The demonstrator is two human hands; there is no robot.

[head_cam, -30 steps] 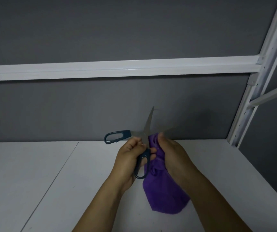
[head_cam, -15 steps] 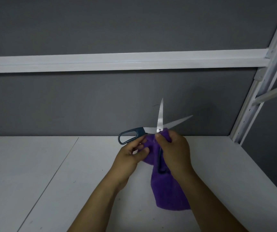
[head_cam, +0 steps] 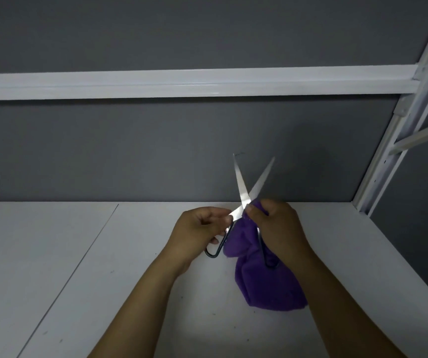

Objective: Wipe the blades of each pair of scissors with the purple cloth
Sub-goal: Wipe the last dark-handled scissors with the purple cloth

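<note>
The scissors (head_cam: pixel 241 187) are held up over the far middle of the table, blades spread in a narrow V with both tips pointing up in front of the gray back wall (head_cam: pixel 156 156). How close the tips come to the wall cannot be told. The blades are smooth bright metal tapering to sharp points; the handles are thin dark loops. The left hand (head_cam: pixel 200 228) has its fingers curled round the left loop, gripping it. The right hand (head_cam: pixel 279 228) pinches the purple cloth (head_cam: pixel 267 285) against the blades at the point where they cross. The cloth is soft and fuzzy, bunched under that hand and hanging in a rounded fold whose lower end reaches the table; the right loop lies against it.

The table (head_cam: pixel 52 254) is flat matte white, with a thin seam running diagonally to the left of the hands and a broad stretch of surface beyond it. Its right edge runs close beside the right forearm. A white rail (head_cam: pixel 182 83) crosses the wall high above the tips, and a slotted white post (head_cam: pixel 388 161) rises at the back right corner.
</note>
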